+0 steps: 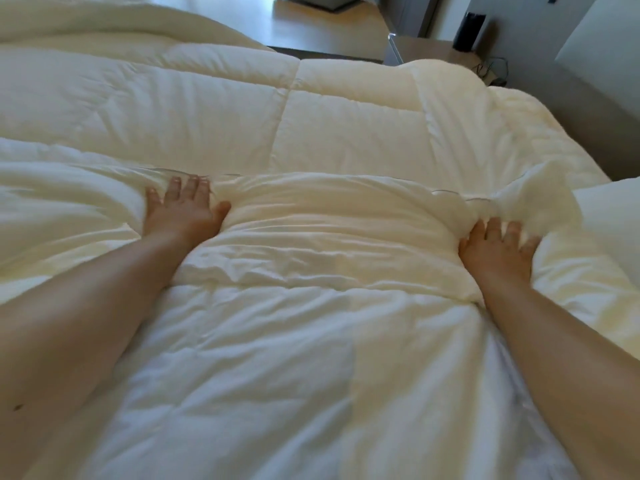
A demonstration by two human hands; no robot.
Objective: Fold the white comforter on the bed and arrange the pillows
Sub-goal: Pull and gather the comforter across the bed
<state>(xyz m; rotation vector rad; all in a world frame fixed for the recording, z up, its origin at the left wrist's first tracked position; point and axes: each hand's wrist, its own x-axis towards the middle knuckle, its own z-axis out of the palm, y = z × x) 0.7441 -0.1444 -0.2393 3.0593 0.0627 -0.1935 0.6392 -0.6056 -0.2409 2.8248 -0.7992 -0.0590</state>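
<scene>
A white quilted comforter (311,133) covers nearly the whole bed, with a folded layer lying over its near half. The edge of that layer runs across the middle of the view. My left hand (181,211) lies flat on that edge at the left, fingers spread and pressing into the fabric. My right hand (497,245) presses flat on the same edge at the right, fingers apart, next to a bunched-up fold. A white pillow (613,220) shows partly at the right border.
Beyond the far edge of the bed lies a wooden floor (329,19). A low bedside table (426,50) with a black cylindrical object (467,31) and cables stands at the back right. A grey wall (588,46) runs along the right side.
</scene>
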